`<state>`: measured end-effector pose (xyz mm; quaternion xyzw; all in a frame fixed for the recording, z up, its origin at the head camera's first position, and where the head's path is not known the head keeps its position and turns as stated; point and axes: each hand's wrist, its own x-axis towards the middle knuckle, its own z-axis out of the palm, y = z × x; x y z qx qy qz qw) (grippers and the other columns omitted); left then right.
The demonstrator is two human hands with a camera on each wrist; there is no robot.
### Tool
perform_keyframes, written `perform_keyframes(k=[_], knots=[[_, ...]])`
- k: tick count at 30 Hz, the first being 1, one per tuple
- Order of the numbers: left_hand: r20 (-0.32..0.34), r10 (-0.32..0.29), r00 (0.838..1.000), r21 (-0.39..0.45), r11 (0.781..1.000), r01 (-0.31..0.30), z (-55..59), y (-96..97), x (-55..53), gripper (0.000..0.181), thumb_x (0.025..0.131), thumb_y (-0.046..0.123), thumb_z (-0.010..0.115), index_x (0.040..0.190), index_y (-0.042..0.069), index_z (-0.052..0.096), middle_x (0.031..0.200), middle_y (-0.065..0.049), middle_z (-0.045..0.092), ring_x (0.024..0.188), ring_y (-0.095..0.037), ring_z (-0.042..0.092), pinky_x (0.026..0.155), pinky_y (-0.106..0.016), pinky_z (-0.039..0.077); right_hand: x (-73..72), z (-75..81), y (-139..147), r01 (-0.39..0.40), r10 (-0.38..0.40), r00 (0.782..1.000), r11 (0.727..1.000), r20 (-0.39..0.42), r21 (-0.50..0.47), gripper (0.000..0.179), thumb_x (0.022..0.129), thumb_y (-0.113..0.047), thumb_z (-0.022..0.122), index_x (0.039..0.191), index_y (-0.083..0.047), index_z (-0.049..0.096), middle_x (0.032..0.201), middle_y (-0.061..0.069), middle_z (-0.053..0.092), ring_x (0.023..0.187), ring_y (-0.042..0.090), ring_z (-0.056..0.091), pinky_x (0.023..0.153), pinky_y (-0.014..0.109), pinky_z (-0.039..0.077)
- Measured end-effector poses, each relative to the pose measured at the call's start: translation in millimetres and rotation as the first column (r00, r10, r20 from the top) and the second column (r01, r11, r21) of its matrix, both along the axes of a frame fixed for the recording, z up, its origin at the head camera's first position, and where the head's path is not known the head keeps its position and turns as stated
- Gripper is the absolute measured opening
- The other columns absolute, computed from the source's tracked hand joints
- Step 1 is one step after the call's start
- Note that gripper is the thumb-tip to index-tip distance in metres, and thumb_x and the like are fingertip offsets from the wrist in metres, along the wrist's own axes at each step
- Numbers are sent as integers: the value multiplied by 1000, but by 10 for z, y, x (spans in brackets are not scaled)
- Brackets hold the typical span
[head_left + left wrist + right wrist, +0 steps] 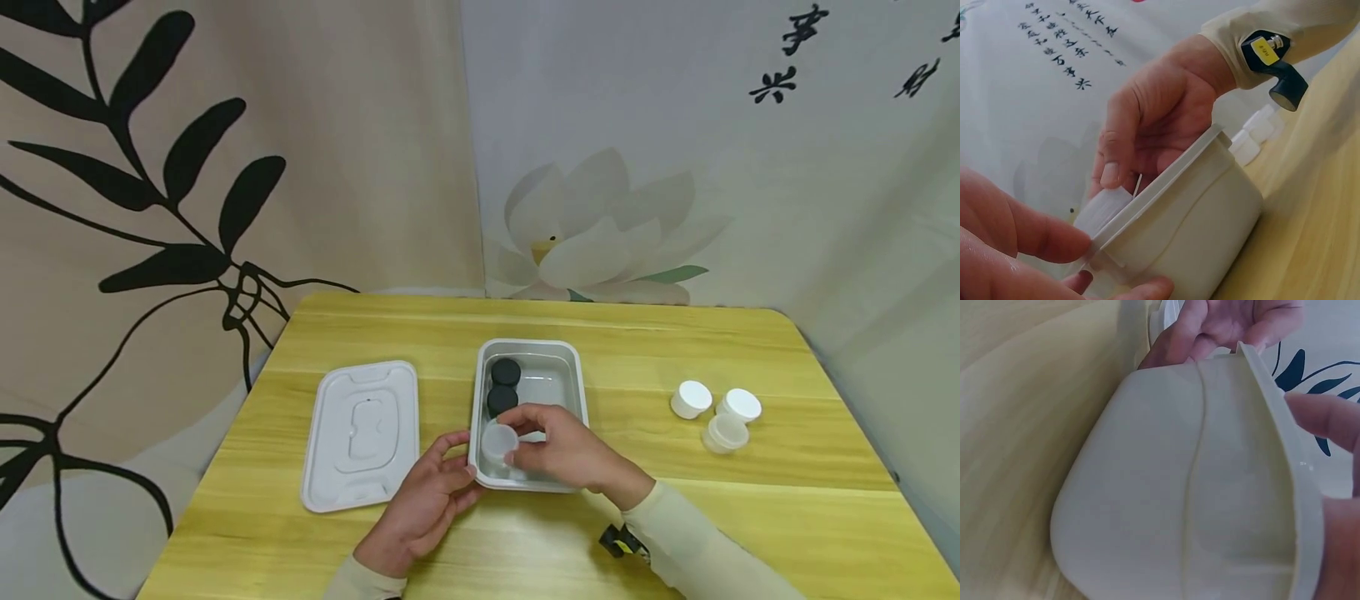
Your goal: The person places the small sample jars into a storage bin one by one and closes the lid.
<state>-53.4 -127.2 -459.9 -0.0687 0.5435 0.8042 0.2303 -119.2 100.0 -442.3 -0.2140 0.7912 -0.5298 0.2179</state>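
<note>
A pale rectangular plastic box (570, 392) stands on the table, and two black-topped round jars (506, 372) sit along its left side inside. My right hand (551, 442) reaches over the box's near end and pinches a small white round jar (499, 442) between thumb and fingers, at the near left corner. With fingertips at the rim and against the outer wall, my left hand (435, 500) grips the box at its near left side. From the left wrist, the white jar (1107, 209) shows beside the box rim (1166, 175), under the right hand's fingers.
Left of the box lies its flat white lid (363, 437). To the right stand three more small white jars (738, 405) in a close group. A patterned curtain (360, 150) hangs behind the far edge of the wooden table (637, 533).
</note>
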Motion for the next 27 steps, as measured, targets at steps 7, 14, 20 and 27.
perform_keyframes(k=[7,14,20,27], knots=[[-4,0,1000,-14,1000,0,2,-2,-5,57,105,1,53,157,1,30,137,-17,58,115,-17,64,100,-33,54,-2,-14,12,-62,62,998,998,-4,-15,38,92,-10,79,127,-3,69,121,11,72,113,23,67,91,26,57],[1,5,1000,-5,1000,-5,-10,9,0,57,105,0,52,156,1,29,133,-15,60,111,-16,65,100,-32,54,-6,-27,-16,-86,87,996,995,-17,45,36,89,-11,83,123,-5,71,120,9,71,111,22,65,94,31,58],[3,7,1000,0,1000,-7,-36,4,11,57,104,1,53,156,0,29,129,-13,61,108,-15,65,98,-31,53,-11,-63,-41,-81,85,996,991,-38,104,36,88,-12,84,122,-8,72,116,4,72,105,18,65,89,29,57],[-2,2,1000,-6,1000,-2,-24,4,-5,57,104,0,53,156,-1,29,132,-16,60,111,-17,66,99,-31,54,-53,-72,-48,-69,73,997,989,-21,132,38,85,-12,86,121,-12,75,112,1,73,101,18,67,83,31,57]])
